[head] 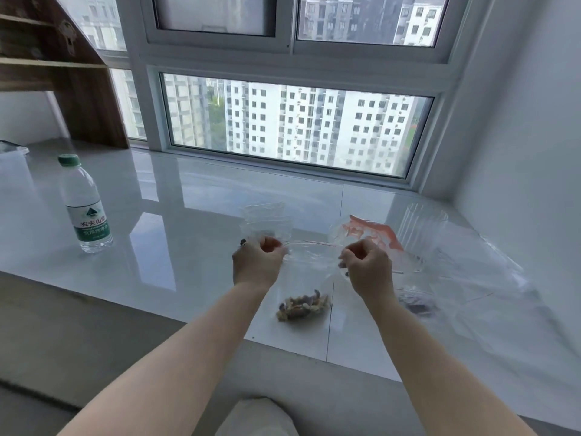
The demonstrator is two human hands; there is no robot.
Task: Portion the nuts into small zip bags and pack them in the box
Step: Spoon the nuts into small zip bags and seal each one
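Both the left hand (257, 262) and right hand (366, 265) pinch the zip bag (309, 272) top, fingers curled. Nuts (303, 306) sit at its bottom, above the bench (157, 215).

My head camera is looking forward and down, close over my hands. It is facing the window (295, 127) beyond.

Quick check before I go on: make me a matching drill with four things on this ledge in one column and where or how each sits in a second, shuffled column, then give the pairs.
Things:
1. water bottle
2. zip bag
3. nuts
4. orange-printed bag

Places or states:
A. heaped in the bottom of the held bag
B. upright at far left on the sill
C. lying beyond the right hand
D. top edge pinched by the left hand and right hand

Pairs: 1-B, 2-D, 3-A, 4-C
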